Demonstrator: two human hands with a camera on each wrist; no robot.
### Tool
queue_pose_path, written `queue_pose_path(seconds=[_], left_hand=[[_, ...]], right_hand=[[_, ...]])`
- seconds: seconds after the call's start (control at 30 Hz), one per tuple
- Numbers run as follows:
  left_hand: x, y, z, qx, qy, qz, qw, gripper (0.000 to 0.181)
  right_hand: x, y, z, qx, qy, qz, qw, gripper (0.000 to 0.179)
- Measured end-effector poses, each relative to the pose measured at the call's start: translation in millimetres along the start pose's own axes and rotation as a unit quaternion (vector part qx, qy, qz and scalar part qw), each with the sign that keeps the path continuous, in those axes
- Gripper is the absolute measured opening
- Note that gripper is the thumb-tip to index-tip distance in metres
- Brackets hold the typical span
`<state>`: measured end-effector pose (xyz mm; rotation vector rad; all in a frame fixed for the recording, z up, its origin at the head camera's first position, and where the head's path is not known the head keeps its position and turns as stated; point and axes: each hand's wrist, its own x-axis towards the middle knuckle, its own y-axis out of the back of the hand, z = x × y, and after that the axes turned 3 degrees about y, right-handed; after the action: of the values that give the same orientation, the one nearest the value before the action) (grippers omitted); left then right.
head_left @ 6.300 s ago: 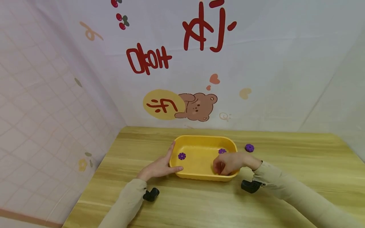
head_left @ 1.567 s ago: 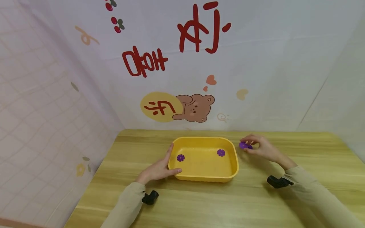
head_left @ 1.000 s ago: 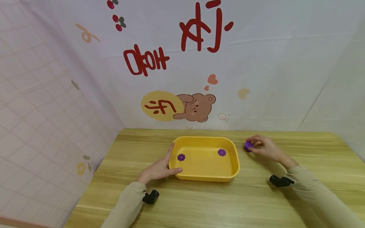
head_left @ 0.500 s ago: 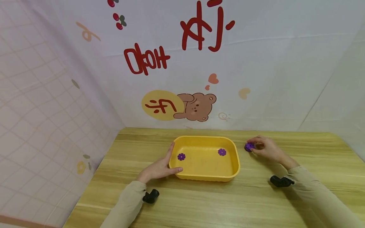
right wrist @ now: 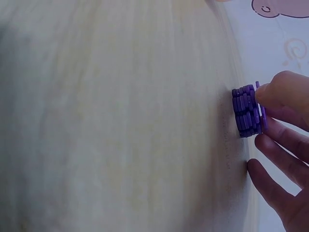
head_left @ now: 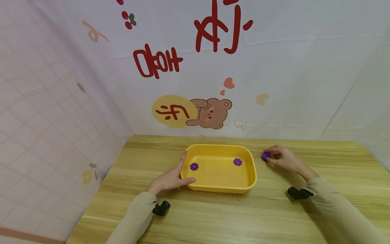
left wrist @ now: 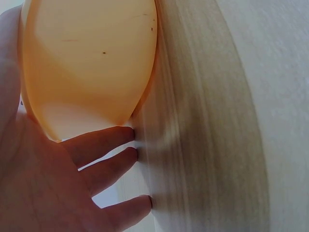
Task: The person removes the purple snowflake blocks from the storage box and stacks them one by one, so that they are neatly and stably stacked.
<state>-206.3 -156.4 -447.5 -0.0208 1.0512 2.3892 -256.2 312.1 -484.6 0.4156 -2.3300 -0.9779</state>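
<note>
My left hand (head_left: 170, 177) rests at the left end of a yellow plastic tray (head_left: 213, 189), thumb on the near corner and index finger along the side. In the left wrist view its other fingers (left wrist: 104, 142) stretch out straight and spread below the tray wall. Inside the tray lie two purple notched discs, one at left (head_left: 194, 166) and one at right (head_left: 237, 162). To the tray's right, my right hand (head_left: 286, 159) pinches a purple notched disc (right wrist: 261, 108) on top of a stack of several similar discs (right wrist: 245, 111). The disc looks slightly tilted against the stack.
The wooden table (head_left: 207, 217) reaches back to a white wall cloth (head_left: 289, 84) with red characters and a bear. Another cloth (head_left: 45, 118) hangs along the left side. Black wrist cameras (head_left: 300, 193) sit below both wrists.
My right hand has gone from inside the tray to the stack on the right, bringing a purple disc that now sits on top. My left hand has stayed at the tray.
</note>
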Motion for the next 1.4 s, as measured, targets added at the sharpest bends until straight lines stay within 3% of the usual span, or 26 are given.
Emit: queue_pose_path(seconds=[0.53,0.77,0.97,1.17,1.4], left_hand=[[2.2,0.3,2.4,0.006,-0.002,-0.004,1.0000,0.110],[2.2,0.5,2.4,0.005,0.003,-0.003,1.0000,0.110],[2.1,1.4,2.2,0.009,0.012,-0.001,0.9999,0.111],[2.1,0.7,0.7,0.006,0.006,-0.002,1.0000,0.111],[1.5,0.0,-0.1,0.009,0.000,-0.002,1.0000,0.110]], right_hand=[[-2.7,4.4,3.9,0.001,-0.010,-0.018,0.9998,0.036],[1.7,10.5,-1.7,0.024,-0.014,-0.003,0.9996,0.040],[11.7,18.9,-14.4,0.035,0.002,0.023,0.9991,0.039],[17.9,23.7,-23.4,0.052,0.012,0.014,0.9985,0.042],[30.2,25.5,-48.8,0.066,-0.008,0.001,0.9978,0.035]])
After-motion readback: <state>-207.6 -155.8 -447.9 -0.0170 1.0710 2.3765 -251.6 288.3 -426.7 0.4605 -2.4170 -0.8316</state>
